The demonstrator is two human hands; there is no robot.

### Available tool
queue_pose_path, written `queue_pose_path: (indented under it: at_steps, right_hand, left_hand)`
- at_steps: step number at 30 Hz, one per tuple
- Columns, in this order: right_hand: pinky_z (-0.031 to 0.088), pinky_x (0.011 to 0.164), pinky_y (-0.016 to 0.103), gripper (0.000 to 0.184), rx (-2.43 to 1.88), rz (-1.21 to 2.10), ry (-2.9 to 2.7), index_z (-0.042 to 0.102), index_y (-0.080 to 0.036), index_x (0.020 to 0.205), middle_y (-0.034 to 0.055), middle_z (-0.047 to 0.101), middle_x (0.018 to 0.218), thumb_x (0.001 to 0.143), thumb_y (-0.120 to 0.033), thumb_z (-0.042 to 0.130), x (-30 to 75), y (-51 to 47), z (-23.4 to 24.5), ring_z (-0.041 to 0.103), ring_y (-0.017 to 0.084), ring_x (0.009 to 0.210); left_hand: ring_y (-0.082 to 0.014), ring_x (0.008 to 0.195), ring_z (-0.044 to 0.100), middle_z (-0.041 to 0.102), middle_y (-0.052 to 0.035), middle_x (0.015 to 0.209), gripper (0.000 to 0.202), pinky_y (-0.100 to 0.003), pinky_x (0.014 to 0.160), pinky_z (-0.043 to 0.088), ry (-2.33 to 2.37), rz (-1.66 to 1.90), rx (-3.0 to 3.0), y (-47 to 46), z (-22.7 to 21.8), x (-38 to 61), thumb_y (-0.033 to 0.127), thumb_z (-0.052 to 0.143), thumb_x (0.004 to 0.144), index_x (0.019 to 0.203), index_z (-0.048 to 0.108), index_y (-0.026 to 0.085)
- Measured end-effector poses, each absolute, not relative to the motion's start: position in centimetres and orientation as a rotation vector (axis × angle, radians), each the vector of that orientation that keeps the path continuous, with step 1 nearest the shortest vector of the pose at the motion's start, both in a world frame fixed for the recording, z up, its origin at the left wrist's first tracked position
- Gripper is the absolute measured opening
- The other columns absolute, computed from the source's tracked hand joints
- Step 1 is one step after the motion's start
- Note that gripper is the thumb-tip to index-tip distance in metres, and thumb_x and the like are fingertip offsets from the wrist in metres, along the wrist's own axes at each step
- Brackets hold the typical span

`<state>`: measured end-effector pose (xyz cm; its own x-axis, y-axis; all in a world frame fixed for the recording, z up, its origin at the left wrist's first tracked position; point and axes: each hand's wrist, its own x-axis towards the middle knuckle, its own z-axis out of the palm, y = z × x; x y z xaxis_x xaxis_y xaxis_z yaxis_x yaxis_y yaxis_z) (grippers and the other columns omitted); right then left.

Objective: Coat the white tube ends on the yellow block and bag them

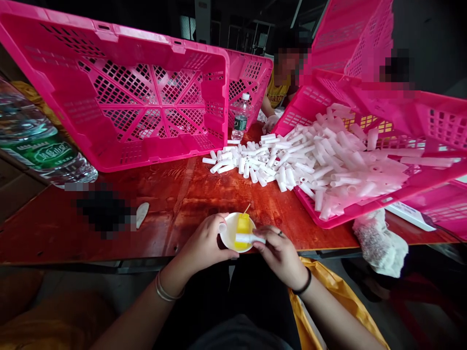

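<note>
A: Which hand matters most here?

B: The right grip (279, 253), I'd say. It is pinched narrow on a white tube (245, 238), and the tube's free end points left, away from that palm

A: What lies off that free end?

B: The left grip (206, 245), holding a white bowl (228, 234). Its fingers are at the bowl's far left side and its thumb at the near side, so the bowl's mouth sits between the two grips

A: So the tube is inside the bowl?

B: Over the mouth, at least. Its long axis runs sideways, nearly level, from the right grip toward the left, and the free end overlaps the yellow block (243, 223) in the bowl. Whether the two touch, I cannot tell from this angle

A: Anything else by the left grip?

B: What looks like the round end of a second tube (222, 227) shows beside its fingers, at the bowl's rim. A thin stick (247, 208) rises beyond the block, leaning away from the left grip

A: And the other tubes?

B: A heap of tubes (288, 158) lies well ahead of both grips, partly on the surface (160, 214), partly in a pink basket (324, 223) ahead and to the right. Most of it is nearer the right grip
</note>
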<state>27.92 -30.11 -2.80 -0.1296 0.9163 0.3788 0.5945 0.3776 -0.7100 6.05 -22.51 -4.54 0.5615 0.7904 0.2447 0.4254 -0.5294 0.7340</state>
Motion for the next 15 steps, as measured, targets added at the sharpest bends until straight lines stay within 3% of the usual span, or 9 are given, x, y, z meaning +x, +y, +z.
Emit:
queue_pose_path:
  at_steps: [4,6,9,12,15]
  right_hand:
    - [0.054,0.079,0.036,0.02,-1.147,0.321,-1.963,0.064,-0.022,0.1,0.0098,0.059,0.1,0.09,-0.015,0.048,28.1,-30.0,-3.0,0.06,0.021,0.097]
    - [0.054,0.08,0.036,0.014,-1.146,0.4,-1.837,0.063,-0.023,0.097,0.0089,0.06,0.1,0.09,-0.018,0.052,28.0,-29.8,-2.8,0.06,0.021,0.097]
    - [0.055,0.074,0.033,0.013,-1.181,0.628,-1.51,0.06,-0.022,0.099,0.0071,0.063,0.094,0.088,-0.03,0.058,27.6,-29.6,-1.9,0.063,0.019,0.085]
    - [0.053,0.06,0.026,0.024,-1.192,0.896,-1.363,0.06,-0.02,0.102,0.0046,0.064,0.083,0.086,-0.039,0.06,27.1,-29.5,-0.1,0.061,0.014,0.068]
    - [0.049,0.053,0.023,0.027,-1.233,1.048,-1.401,0.061,-0.018,0.099,0.0023,0.062,0.074,0.086,-0.041,0.059,26.8,-29.6,1.9,0.058,0.012,0.061]
  left_hand:
    - [-0.0341,0.123,0.044,0.045,-0.0158,0.133,0.078,-0.049,0.101,0.04,0.971,0.754,2.219,-22.5,-4.0,5.9,0.043,0.084,0.054,0.115,0.041,0.022]
    - [-0.0349,0.124,0.043,0.041,-0.0194,0.134,0.066,-0.048,0.099,0.041,1.003,0.783,2.271,-22.6,-3.1,5.7,0.046,0.077,0.064,0.113,0.041,0.018]
    - [-0.0254,0.106,0.057,0.054,-0.014,0.116,0.024,-0.038,0.088,0.049,1.034,0.727,2.33,-23.0,-1.4,5.3,0.032,0.047,0.091,0.11,0.044,0.018]
    - [-0.0221,0.094,0.06,0.061,-0.0079,0.102,0.02,-0.034,0.082,0.05,0.972,0.69,2.469,-23.3,0.3,5.1,0.022,0.04,0.093,0.111,0.048,0.02]
    - [-0.0258,0.096,0.058,0.062,-0.0084,0.102,0.024,-0.039,0.084,0.047,0.969,0.686,2.662,-23.8,1.9,5.4,0.019,0.044,0.092,0.114,0.052,0.021]
